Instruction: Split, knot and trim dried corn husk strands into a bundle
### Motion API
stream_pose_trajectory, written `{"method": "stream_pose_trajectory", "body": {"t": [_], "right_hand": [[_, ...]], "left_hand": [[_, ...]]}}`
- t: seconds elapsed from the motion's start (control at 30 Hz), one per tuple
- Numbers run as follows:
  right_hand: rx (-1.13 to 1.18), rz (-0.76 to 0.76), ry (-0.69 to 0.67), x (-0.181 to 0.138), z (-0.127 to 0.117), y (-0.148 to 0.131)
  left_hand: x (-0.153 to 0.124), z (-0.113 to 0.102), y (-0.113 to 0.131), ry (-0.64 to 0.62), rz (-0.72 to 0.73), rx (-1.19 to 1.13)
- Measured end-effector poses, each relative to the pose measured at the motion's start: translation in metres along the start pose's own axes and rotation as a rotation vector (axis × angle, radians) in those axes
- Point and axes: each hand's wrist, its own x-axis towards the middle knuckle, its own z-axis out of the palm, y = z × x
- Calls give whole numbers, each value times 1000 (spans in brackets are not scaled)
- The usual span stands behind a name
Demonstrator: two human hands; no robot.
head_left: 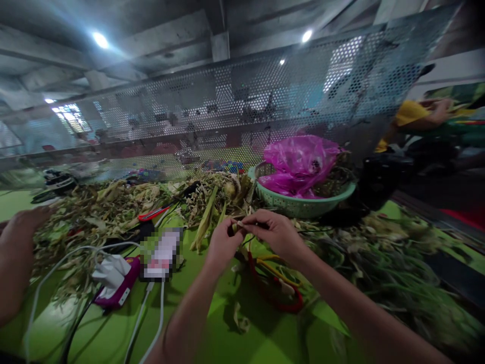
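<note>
My left hand (pixel 223 243) and my right hand (pixel 273 231) meet above the green table (pixel 212 344), both pinched on a small pale plant piece (pixel 240 225) held between the fingertips. Dry husks and leaves (pixel 113 202) lie heaped just beyond them. A red and yellow tool (pixel 278 290) rests on the table below my right wrist.
A teal basket (pixel 303 205) with a pink plastic bag (pixel 299 162) stands behind my hands. Chargers, white cables (pixel 151 313) and a purple device (pixel 118 290) lie at the left. Another person's hand (pixel 18 237) reaches in at far left. A perforated metal screen (pixel 242 101) backs the table.
</note>
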Motion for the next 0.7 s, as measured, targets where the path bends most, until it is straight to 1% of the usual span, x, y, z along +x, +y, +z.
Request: {"method": "stream_pose_trajectory", "body": {"t": [0.07,0.17,0.43,0.6,0.7], "right_hand": [[-34,4,-22,0,-2,1],[-95,9,-34,1,-4,3],[-291,-3,-74,1,-5,-1],[-401,-43,-56,0,-3,-2],[-423,-55,-65,0,-3,-4]], "left_hand": [[1,0,0,11,65,130],[0,0,1,16,125,229],[-1,-2,-1,26,115,273],[-3,-2,3,15,116,317],[-4,-2,5,11,117,304]]}}
